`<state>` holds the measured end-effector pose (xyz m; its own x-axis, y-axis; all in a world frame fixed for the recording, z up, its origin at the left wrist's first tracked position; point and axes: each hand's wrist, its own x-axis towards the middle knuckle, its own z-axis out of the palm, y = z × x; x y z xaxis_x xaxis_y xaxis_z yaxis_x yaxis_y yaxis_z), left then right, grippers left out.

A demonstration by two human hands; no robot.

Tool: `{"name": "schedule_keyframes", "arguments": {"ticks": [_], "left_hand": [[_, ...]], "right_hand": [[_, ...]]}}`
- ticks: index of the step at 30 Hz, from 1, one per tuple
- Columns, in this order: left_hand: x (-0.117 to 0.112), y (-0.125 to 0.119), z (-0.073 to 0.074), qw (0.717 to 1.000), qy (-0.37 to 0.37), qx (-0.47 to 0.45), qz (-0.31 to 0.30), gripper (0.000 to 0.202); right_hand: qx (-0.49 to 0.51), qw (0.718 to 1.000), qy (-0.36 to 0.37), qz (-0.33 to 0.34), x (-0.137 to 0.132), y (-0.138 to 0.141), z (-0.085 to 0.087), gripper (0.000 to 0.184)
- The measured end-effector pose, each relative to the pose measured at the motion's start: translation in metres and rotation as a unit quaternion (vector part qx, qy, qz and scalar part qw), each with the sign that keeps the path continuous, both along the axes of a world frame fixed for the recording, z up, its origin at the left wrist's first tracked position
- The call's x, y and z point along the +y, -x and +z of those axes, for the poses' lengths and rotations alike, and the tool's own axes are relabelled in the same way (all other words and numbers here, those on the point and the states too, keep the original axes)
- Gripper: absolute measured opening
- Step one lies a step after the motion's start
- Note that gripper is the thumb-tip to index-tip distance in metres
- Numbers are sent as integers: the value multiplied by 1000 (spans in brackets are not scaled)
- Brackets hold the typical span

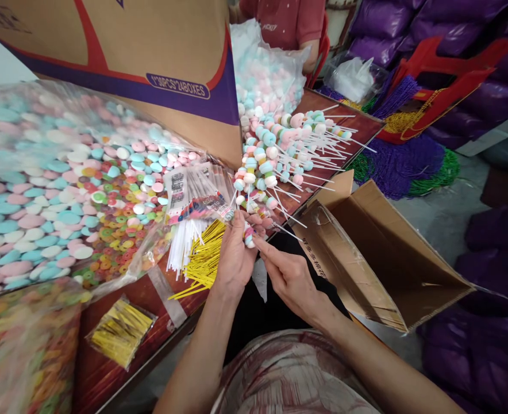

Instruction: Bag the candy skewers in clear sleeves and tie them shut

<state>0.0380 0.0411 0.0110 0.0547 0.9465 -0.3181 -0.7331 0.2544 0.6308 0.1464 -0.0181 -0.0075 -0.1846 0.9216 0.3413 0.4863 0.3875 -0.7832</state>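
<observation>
Between my hands, just off the table edge, is a marshmallow candy skewer (249, 237) with pink, blue and white pieces. My left hand (235, 256) is closed around it, its thumb pointing up. From the other side my right hand (286, 273) comes in with its index fingertip at the candy and its other fingers curled. Whatever its fingertips pinch is too small to tell. Just beyond lie finished-looking candy skewers (271, 167) on white sticks. Printed plastic bags (197, 190), white sticks (184, 247) and yellow twist ties (206, 253) lie left of my left hand.
Loose marshmallows (34, 213) and gummy rings (116, 241) cover the left of the table (150, 310). A large carton (150, 69) stands at the back. An open cardboard box (383, 253) sits at right. A person in a red shirt (280, 23) is across the table.
</observation>
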Motion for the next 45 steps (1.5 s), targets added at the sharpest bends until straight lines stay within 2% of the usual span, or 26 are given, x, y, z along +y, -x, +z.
{"name": "schedule_keyframes", "arguments": {"ticks": [3,5,9,14,20,26,32,38,41,45], "left_hand": [[1,-1,1,1000,1,-18,-14,21],[2,0,2,999,16,-36,-10,21],[6,3,5,998,41,-36,8,26],[7,3,5,999,43,-23,4,32],[6,3,5,998,58,-31,17,32],[3,-2,-2,999,36,-3,-9,38],[2,2,1,997,26,-41,-54,27],[6,6,8,996,59,-65,-15,25],[5,5,7,997,54,-53,-16,24],[1,3,4,999,42,-25,-5,21]], "right_hand": [[58,998,31,-19,2,3,-1,44],[70,997,8,-33,0,3,-2,43],[-6,996,-83,-35,-4,-2,-5,45],[-135,984,-108,-29,-5,-6,-10,44],[-109,989,-95,-30,-3,-5,-12,44],[-175,976,-124,-30,-1,-3,-14,43],[-52,993,-105,-12,4,-3,-11,44],[14,992,-115,-59,-1,-5,-12,49],[47,994,-87,-40,-2,-3,-13,44],[50,996,-67,-4,-1,1,-16,47]]}}
